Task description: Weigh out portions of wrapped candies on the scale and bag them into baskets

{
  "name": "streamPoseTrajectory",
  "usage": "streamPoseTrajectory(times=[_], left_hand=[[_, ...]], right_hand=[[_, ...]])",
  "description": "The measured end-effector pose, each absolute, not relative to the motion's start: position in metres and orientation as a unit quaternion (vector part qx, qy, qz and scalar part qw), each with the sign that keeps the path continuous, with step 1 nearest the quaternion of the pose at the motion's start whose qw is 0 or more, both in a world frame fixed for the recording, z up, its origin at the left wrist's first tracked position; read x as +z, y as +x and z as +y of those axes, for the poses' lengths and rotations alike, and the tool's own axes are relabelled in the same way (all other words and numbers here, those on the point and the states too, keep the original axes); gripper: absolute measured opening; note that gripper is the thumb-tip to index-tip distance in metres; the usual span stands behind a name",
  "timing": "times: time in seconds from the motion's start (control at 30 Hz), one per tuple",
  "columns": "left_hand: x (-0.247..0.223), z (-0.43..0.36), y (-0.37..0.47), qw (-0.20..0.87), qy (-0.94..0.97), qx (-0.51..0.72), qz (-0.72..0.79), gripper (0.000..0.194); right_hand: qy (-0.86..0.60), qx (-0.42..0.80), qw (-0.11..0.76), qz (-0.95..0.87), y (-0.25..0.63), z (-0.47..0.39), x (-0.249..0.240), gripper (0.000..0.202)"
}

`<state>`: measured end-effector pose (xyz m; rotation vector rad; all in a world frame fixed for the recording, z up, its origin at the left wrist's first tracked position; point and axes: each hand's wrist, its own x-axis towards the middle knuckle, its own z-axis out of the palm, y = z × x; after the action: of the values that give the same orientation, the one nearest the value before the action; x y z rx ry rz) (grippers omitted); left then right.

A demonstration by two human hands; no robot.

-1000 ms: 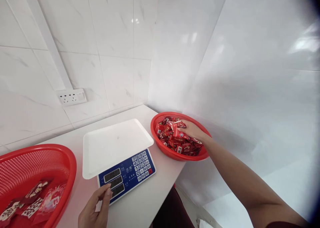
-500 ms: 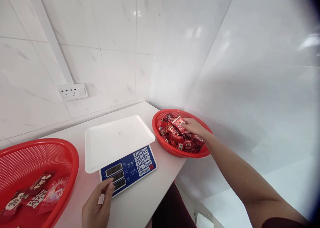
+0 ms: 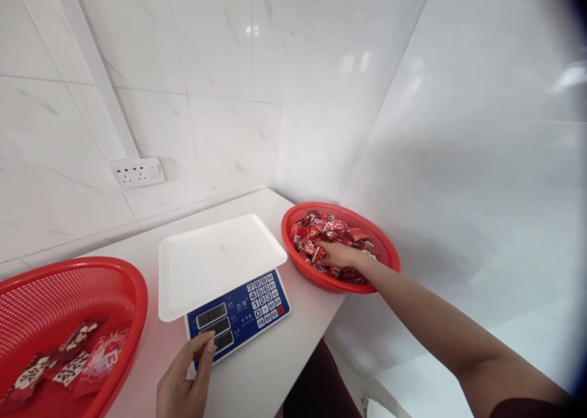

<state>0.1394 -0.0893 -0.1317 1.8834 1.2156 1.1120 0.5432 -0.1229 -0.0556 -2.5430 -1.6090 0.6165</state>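
Note:
My right hand (image 3: 337, 254) reaches into the red plastic basket (image 3: 389, 253) on the right, its fingers closed on a small red snack packet (image 3: 318, 255). Many similar shiny packets lie heaped around it. At the lower edge of a digital weighing scale (image 3: 243, 308), my left hand (image 3: 187, 375) is closed, thumb and forefinger pinched together in front of the displays. Whatever is between those fingertips, if anything, does not show. The scale's white pan (image 3: 220, 265) has nothing on it.
Another red basket (image 3: 137, 296) stands at the left with several wrapped packets (image 3: 68, 366) inside. The white table (image 3: 270, 369) meets tiled walls behind and to the right. A wall socket (image 3: 137, 172) sits above it.
My right hand has moved toward the near left side of the right basket and lower among the packets. My left hand stays pinched by the scale. The view has shifted slightly.

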Motion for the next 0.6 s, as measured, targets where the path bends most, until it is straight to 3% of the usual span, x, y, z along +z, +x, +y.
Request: streamPoseTrajectory(times=[0.1, 0.27, 0.4, 0.53, 0.6], left_hand=[[-0.131, -0.090, 0.140, 0.305, 0.719, 0.424, 0.459, 0.036], [-0.134, -0.089, 0.139, 0.305, 0.720, 0.427, 0.455, 0.035], [-0.133, -0.089, 0.140, 0.309, 0.720, 0.423, 0.455, 0.036], [-0.127, -0.094, 0.144, 0.303, 0.709, 0.444, 0.457, 0.036], [-0.124, -0.096, 0.146, 0.298, 0.707, 0.453, 0.454, 0.034]], right_hand=[[-0.822, 0.200, 0.053, -0.530, 0.541, -0.121, -0.057, 0.068], [-0.805, 0.206, 0.109, -0.546, 0.548, -0.125, -0.046, 0.034], [-0.818, 0.171, 0.168, -0.523, 0.549, -0.131, -0.023, 0.034], [-0.780, 0.168, 0.285, -0.531, 0.522, -0.120, 0.001, 0.033], [-0.744, 0.160, 0.295, -0.578, 0.497, -0.103, 0.007, 0.030]])
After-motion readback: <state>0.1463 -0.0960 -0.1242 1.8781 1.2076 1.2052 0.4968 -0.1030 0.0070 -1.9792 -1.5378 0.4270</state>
